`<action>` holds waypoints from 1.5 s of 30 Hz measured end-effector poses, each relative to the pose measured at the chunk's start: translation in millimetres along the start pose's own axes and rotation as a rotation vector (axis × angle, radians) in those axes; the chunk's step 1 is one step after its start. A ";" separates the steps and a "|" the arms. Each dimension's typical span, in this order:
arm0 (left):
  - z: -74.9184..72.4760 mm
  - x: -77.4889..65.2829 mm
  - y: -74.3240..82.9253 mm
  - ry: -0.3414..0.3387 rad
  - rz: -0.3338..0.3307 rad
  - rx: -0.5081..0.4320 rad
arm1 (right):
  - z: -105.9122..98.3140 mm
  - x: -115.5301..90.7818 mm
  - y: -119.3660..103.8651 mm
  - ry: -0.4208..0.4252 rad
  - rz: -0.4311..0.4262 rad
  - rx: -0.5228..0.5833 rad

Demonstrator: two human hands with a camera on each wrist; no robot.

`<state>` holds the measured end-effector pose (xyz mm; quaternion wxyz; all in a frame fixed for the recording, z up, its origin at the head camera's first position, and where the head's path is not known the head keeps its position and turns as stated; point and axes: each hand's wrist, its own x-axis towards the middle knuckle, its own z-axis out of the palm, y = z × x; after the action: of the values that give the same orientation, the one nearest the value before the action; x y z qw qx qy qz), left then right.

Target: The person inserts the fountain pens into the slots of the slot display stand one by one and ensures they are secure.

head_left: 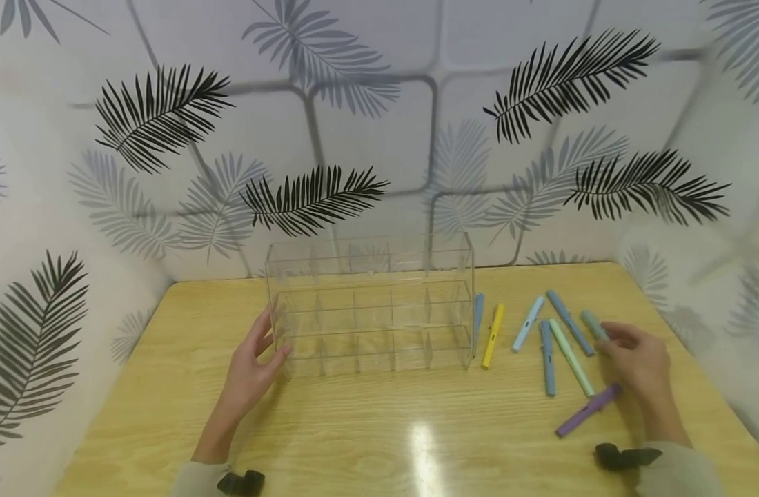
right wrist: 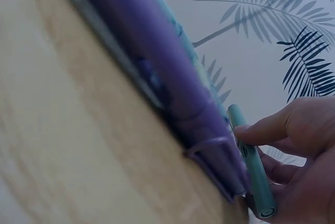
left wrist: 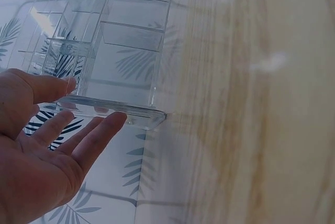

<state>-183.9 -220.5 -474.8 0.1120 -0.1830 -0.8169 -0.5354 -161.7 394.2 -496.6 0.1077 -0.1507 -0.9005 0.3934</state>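
A clear acrylic organizer (head_left: 373, 366) with several compartments stands upright on the table. My left hand (head_left: 249, 376) holds its left side; in the left wrist view the thumb is on one side of the clear wall (left wrist: 115, 106) and the fingers on the other. At the right, my right hand (head_left: 642, 362) pinches a grey-green pen (head_left: 593, 323) between thumb and fingers, and the same pen (right wrist: 255, 174) shows in the right wrist view. Close to that hand lie a purple pen (head_left: 587, 411), a mint green pen (head_left: 570, 357) and a slate-blue pen (head_left: 570, 322).
Farther left on the wooden table (head_left: 355, 435) lie another slate-blue pen (head_left: 548, 359), a light blue pen (head_left: 528, 324) and a yellow pen (head_left: 493, 336). A blue pen (head_left: 479, 312) lies by the organizer's right side. Leaf-patterned wall covering (head_left: 379, 138) rises behind the table.
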 end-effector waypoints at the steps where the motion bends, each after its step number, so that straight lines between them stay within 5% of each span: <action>1: -0.1 -0.4 0.8 0.003 0.004 0.000 | -1.3 -0.2 -0.7 -0.004 0.005 0.025; 12: 1.1 -0.1 -0.3 0.007 0.008 -0.014 | -10.9 -4.4 -16.4 -0.009 0.000 0.258; 19: 3.6 1.1 -3.5 -0.001 0.039 0.014 | -9.2 -10.9 -28.5 0.015 -0.109 0.425; 29: 4.6 1.4 -2.5 0.004 0.074 0.075 | 0.3 -17.2 -52.4 0.020 -0.101 0.468; 35: 3.3 -0.5 -1.7 0.009 0.025 0.043 | 5.1 -19.0 -72.7 0.049 -0.072 0.390; 45: 1.1 -2.0 3.4 0.019 -0.027 -0.025 | -0.5 -25.7 -101.3 0.057 -0.178 0.535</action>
<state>-180.6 -218.7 -473.2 0.1100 -0.1684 -0.8114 -0.5488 -156.5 320.1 -423.1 0.2029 -0.0483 -0.7711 0.6016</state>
